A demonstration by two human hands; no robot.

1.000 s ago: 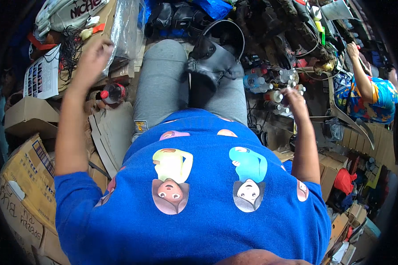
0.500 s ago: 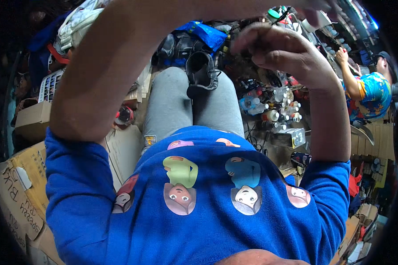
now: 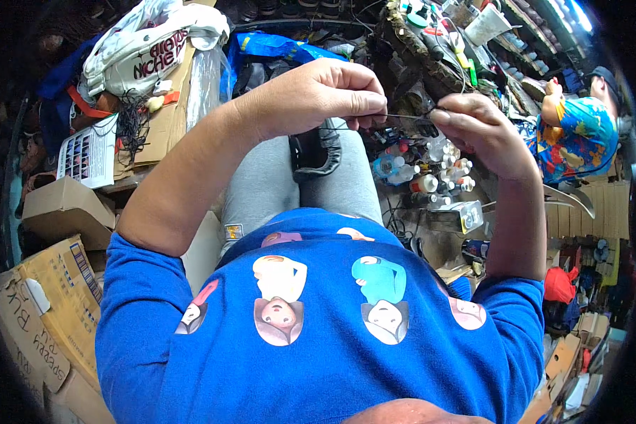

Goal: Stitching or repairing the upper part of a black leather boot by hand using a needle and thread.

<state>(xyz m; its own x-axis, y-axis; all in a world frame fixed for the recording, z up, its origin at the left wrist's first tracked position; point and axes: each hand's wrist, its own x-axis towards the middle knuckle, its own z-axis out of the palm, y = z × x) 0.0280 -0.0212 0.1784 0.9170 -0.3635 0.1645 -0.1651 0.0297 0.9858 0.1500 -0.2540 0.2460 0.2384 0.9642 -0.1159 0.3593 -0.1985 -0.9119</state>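
Between my hands a thin dark thread [image 3: 406,116] is drawn nearly straight. My left hand [image 3: 328,92] pinches one end, its fingers curled against the thumb. The other end is in the closed fingertips of my right hand [image 3: 480,127], a short way to the right. Below my left hand, a black shoe [image 3: 321,169] rests on my grey-trousered lap [image 3: 261,169]. The left hand hides the shoe's upper part.
Several plastic bottles [image 3: 424,184] crowd the floor right of my knees. Cardboard boxes [image 3: 67,212] stand at my left, near a white cloth bag [image 3: 148,53]. A blue plastic bag [image 3: 279,46] lies ahead. Another person in a patterned shirt [image 3: 579,145] sits at far right.
Both hands have come down and closer to my body. My left arm has swung lower, bringing its hand into full view. The thread now shows between the hands, and the shoe is partly covered.
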